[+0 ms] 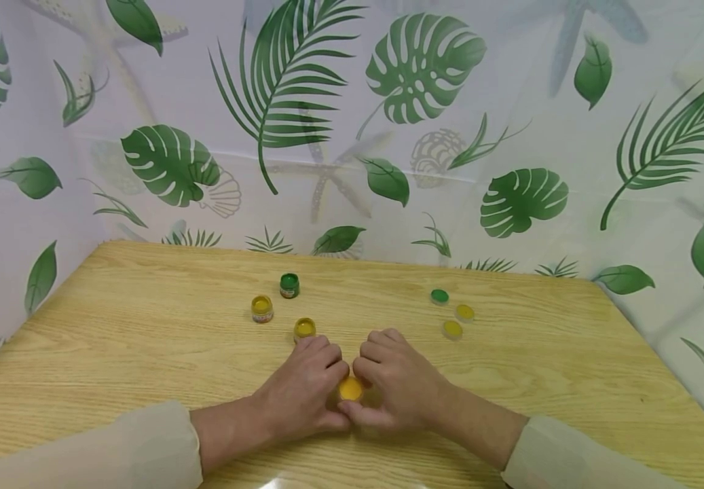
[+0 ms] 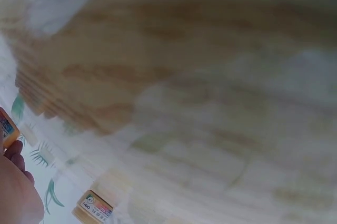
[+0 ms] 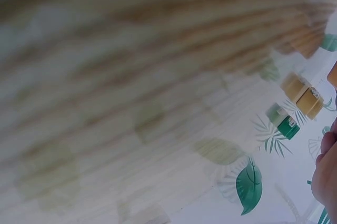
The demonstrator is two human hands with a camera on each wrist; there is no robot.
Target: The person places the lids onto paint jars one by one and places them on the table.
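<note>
Close to the front of the table, both hands meet around a small jar of orange-yellow paint. My left hand grips its left side with curled fingers, and my right hand holds it from the right, thumb along the near side. Whether a lid is on this jar I cannot tell. At the left wrist view's edge, the labelled orange side of the jar shows beside the left hand. Only part of the right hand appears in the right wrist view.
Just beyond the left hand stands an uncapped yellow paint jar. Farther back are another yellow jar and a green jar. A green lid and two yellow lids lie right on the wooden table. A leaf-print cloth hangs behind.
</note>
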